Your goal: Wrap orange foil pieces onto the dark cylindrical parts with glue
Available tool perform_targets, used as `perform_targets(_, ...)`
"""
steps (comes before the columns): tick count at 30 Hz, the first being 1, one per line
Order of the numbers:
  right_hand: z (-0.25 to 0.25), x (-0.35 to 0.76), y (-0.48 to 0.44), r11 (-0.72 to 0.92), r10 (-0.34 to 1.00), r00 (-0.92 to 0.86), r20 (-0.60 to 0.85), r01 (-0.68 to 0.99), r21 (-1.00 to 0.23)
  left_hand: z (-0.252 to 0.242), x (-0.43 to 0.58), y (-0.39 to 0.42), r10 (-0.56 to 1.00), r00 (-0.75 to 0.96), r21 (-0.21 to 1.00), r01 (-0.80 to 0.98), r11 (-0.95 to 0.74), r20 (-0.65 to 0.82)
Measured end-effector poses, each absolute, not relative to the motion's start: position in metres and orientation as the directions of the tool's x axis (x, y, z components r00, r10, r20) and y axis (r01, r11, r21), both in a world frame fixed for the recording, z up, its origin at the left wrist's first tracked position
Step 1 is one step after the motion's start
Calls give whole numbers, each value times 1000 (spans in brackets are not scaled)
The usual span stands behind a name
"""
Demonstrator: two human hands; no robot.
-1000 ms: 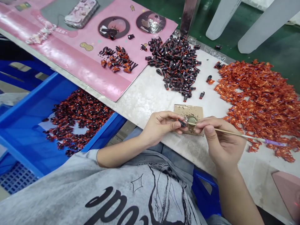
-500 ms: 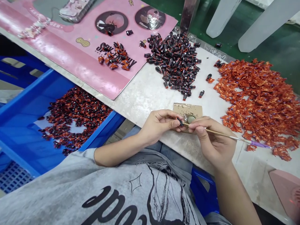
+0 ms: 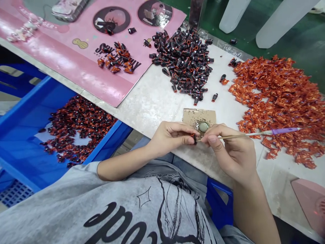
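My left hand [image 3: 170, 137] pinches a small black tube piece [image 3: 194, 138] at the table's front edge. My right hand [image 3: 230, 149] grips a thin wooden stick [image 3: 254, 134] with a purple end, and its tip touches the black piece. Just behind both hands lies a small brown card [image 3: 191, 117] carrying a round metal lid [image 3: 203, 127]. A heap of black and orange tube pieces [image 3: 185, 64] sits further back on the table. A wide spread of orange foil bits [image 3: 279, 98] covers the right side.
A blue crate [image 3: 22, 112] at my left holds several dark finished pieces [image 3: 76, 125]. A pink printed sheet [image 3: 83, 67] lies at the back left with a few pieces on it. White legs [image 3: 281, 20] stand on the green floor beyond. A pink object [image 3: 309, 203] sits at the right.
The stick's purple end has swung upward and its tip has moved off the lid onto the black piece. Both hands have drawn slightly nearer to me.
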State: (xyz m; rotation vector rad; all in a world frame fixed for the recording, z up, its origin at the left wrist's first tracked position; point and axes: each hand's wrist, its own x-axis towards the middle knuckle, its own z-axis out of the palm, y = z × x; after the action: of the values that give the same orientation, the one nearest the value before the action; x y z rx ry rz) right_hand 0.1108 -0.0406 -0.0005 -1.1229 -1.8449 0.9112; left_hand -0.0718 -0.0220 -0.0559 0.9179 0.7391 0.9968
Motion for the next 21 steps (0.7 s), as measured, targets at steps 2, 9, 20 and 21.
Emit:
perform_targets(2, -1, 112, -43, 321, 935, -258, 242, 331, -887, -56, -72, -22, 927, 362, 896, -370, 245, -104)
perform_targets(9, -5, 113, -46, 273, 961, -121, 248, 293, -916, -58, -72, -23, 920, 365, 881, -379, 285, -141)
perform_targets(20, -7, 109, -45, 283, 957, -143, 251, 286, -915, -60, -72, -22, 918, 377, 867, -409, 284, -122)
perform_targets(21, -7, 109, -45, 284, 957, -143, 252, 290, -914, -60, -72, -22, 918, 378, 869, -408, 282, -121)
